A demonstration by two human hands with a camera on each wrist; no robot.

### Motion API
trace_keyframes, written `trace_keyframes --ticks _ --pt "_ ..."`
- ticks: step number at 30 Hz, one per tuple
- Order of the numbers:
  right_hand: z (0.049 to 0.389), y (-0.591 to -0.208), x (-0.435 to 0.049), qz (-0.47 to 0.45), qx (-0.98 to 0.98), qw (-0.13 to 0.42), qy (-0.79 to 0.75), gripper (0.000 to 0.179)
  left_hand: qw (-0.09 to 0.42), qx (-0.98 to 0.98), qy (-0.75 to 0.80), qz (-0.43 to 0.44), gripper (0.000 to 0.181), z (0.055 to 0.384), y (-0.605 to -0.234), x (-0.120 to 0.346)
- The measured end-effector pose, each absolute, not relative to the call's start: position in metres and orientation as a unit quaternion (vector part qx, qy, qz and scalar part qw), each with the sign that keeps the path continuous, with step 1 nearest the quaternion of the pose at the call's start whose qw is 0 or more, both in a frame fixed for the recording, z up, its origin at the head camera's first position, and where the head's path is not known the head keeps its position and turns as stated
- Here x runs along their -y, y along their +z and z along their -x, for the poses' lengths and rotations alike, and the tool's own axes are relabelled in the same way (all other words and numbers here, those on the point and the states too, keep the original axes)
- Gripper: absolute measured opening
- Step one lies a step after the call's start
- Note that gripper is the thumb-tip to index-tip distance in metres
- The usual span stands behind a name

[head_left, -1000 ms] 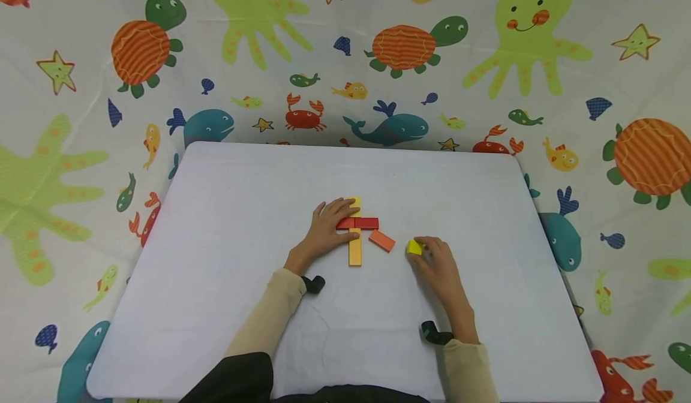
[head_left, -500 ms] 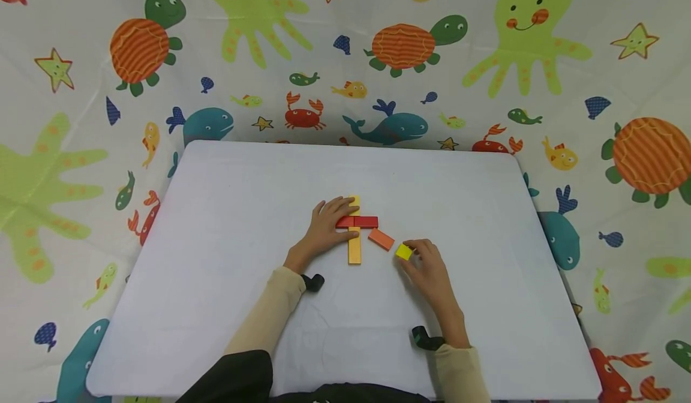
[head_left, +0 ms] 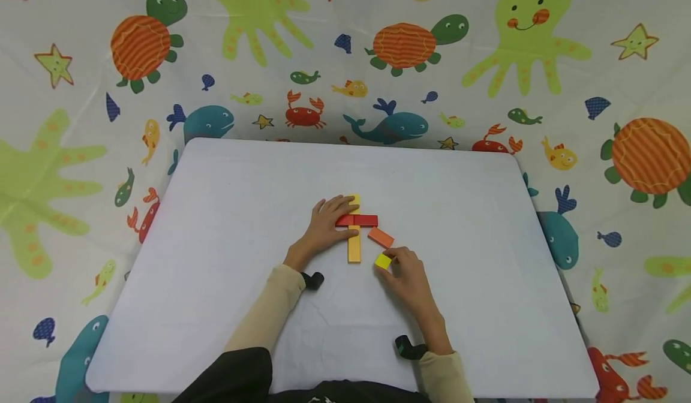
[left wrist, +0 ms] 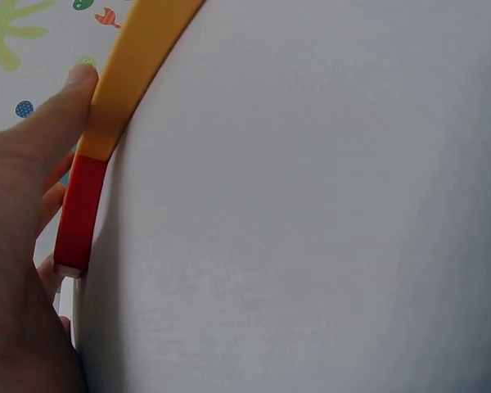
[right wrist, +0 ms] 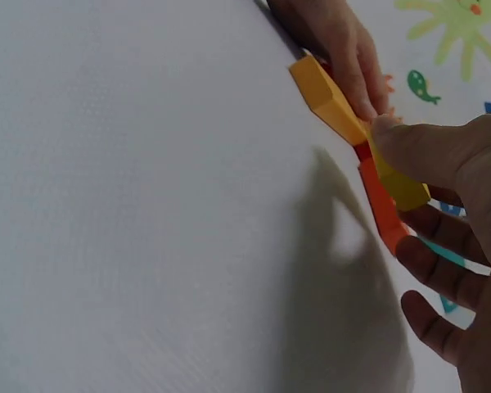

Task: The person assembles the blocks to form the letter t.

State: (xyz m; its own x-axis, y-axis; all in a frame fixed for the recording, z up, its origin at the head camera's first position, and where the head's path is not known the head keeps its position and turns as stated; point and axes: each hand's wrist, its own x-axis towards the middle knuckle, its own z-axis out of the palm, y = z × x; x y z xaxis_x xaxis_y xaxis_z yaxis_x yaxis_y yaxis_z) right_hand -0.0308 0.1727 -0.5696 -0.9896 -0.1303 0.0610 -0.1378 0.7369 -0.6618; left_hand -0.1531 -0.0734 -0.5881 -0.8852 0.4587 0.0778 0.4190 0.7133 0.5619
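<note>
Near the middle of the white board (head_left: 162, 241), as the head view shows, the right hand (head_left: 409, 274) pinches the yellow block (head_left: 383, 261) between thumb and finger. The orange block (head_left: 381, 237) lies just at its 12 o'clock, slanting from 10 to 4 o'clock. The amber block (head_left: 353, 250) is apart from it, toward 10 o'clock. The left hand (head_left: 324, 220) is spread wide, its fingertips at the far yellow block (head_left: 354, 200) and its thumb at the amber block; between them the left red block (head_left: 343, 220) and the right red block (head_left: 366, 220) lie end to end. I judge this light steadying to be useful, because a small push could disturb the row.

In the left wrist view, the thumb rests along the amber block's side, with a red block toward 7 o'clock, seemingly touching its end. Here, a gentle, even pressure should be enough.

In the right wrist view, the yellow block is held by the thumb above and a finger below, and the orange block shows behind it, toward 7 o'clock. Whether the yellow block touches the board, I cannot tell. For good placing, I would lower it flat, turn its face parallel to its neighbour, and keep the lower fingers away from the orange block.
</note>
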Motion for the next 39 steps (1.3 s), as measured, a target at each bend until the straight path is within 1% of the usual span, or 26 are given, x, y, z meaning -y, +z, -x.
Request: trace_keyframes --ticks 8,24,39 --pt "0.024 -0.572 -0.158 -0.108 0.933 0.014 0.343 0.041 0.036 -0.926 0.294 -0.235 0.069 0.153 -0.586 0.073" --pt "0.021 -0.574 -0.140 -0.116 0.942 -0.001 0.314 0.042 0.032 -0.926 0.293 -0.233 0.069 0.152 -0.588 0.073" --pt "0.017 -0.573 -0.131 -0.115 0.954 -0.006 0.278 0.041 0.031 -0.927 0.293 -0.230 0.069 0.152 -0.590 0.073"
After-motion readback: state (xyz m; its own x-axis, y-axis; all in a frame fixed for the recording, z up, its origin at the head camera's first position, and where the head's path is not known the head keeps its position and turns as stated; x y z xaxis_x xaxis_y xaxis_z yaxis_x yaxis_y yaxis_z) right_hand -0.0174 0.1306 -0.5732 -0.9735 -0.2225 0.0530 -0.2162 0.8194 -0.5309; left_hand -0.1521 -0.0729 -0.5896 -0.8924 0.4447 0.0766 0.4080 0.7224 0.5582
